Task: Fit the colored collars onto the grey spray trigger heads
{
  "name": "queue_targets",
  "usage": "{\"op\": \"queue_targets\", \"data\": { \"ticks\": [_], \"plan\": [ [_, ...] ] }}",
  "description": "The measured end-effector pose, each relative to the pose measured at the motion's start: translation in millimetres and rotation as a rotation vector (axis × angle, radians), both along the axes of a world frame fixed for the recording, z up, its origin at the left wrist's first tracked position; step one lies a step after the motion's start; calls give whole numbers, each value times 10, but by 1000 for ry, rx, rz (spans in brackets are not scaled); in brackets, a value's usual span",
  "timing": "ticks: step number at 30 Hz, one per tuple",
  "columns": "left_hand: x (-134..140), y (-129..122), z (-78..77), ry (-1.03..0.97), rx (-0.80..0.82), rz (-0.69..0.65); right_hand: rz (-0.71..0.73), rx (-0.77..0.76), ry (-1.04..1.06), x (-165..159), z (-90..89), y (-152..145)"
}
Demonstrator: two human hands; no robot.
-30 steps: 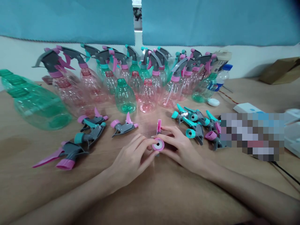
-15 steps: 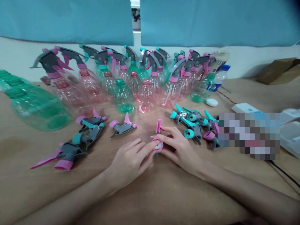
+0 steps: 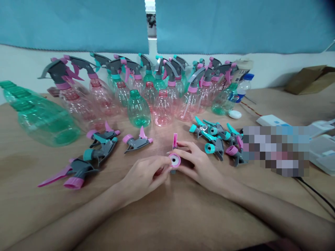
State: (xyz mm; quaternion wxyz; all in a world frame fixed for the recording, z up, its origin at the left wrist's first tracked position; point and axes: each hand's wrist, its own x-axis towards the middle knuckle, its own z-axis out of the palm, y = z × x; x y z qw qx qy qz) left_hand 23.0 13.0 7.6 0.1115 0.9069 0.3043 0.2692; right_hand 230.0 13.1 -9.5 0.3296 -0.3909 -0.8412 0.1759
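Note:
A trigger spray head (image 3: 175, 160) is held between my hands, its pink collar facing up with a white disc and a dark hole inside. My right hand (image 3: 201, 167) grips it from the right side, fingers curled around its grey body. At the collar's left rim, the thumb and forefinger of my left hand (image 3: 146, 173) close in a pinch; the other fingers are bent. The pink trigger (image 3: 175, 140) points away from me. Left of the hands lies another pink-and-grey spray head (image 3: 137, 142). Several turquoise-and-grey spray heads (image 3: 215, 148) lie to the right.
Pink and green bottles, including an uncapped green one (image 3: 138, 109) and an uncapped pink one (image 3: 163, 109), stand behind; many carry spray heads. Green bottles (image 3: 49, 122) stand far left. A blue-capped bottle (image 3: 244, 85), a white oval object (image 3: 235, 114) and a cardboard box (image 3: 309, 80) are right.
My left forefinger has come off the white disc inside the collar and moved to its left rim, uncovering the hole. The right hand keeps its hold. The view has shifted slightly.

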Motion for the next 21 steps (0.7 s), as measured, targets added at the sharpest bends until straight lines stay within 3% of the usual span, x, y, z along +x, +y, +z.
{"op": "queue_targets", "data": {
  "ticks": [4, 8, 16, 21],
  "plan": [
    [-2, -24, -24, -17, -6, -11, 9, -11, 7, 3, -3, 6],
    [5, -31, -39, -10, 41, 71, 4, 2, 6, 6, -14, 14],
    [35, -33, -57, 110, 327, 98, -17, 70, 3, 9, -58, 17],
    [45, -36, -30, 184, 382, 116, -10, 84, 1, 25, -51, 21]
  ]
}}
